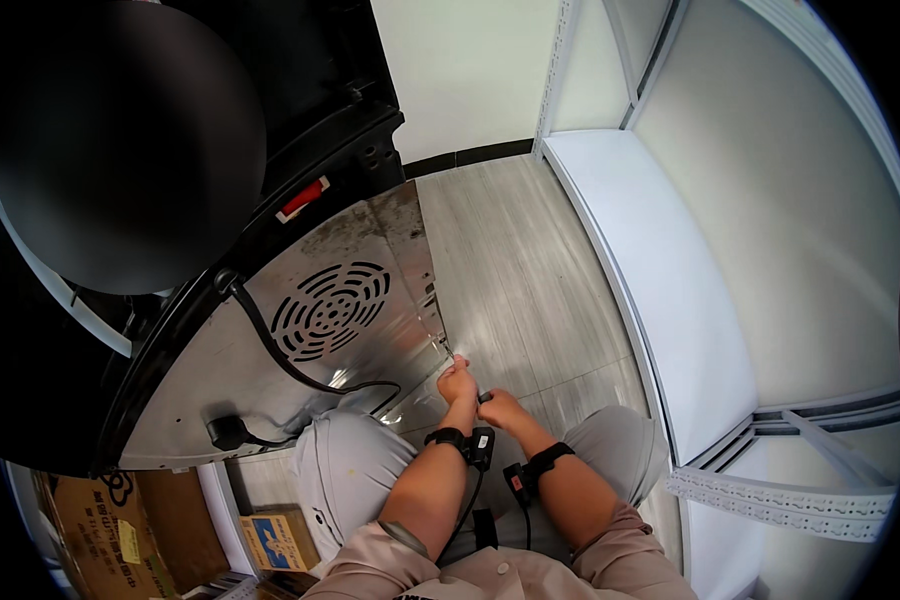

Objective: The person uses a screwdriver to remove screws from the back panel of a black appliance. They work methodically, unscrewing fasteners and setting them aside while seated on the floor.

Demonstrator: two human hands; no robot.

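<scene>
A bare metal panel (210, 370) with a round pattern of slots forms the side of a large black machine (320, 60). At the panel's lower right corner, my left hand (457, 382) is closed, fingertips pinched by a thin metal piece (447, 346) at the edge. What those fingers grip is too small to make out. Just behind it and to the right, my right hand (504, 410) is closed on a small dark object (485, 397), mostly hidden by the fingers. A black cable (270, 345) runs down across the panel.
A black round fitting (227, 432) with a cord sits low on the panel. Cardboard boxes (100, 530) stand at the lower left. White metal shelving (660, 270) lines the right side. Wood-look floor (515, 260) lies between panel and shelving. My knees flank my arms.
</scene>
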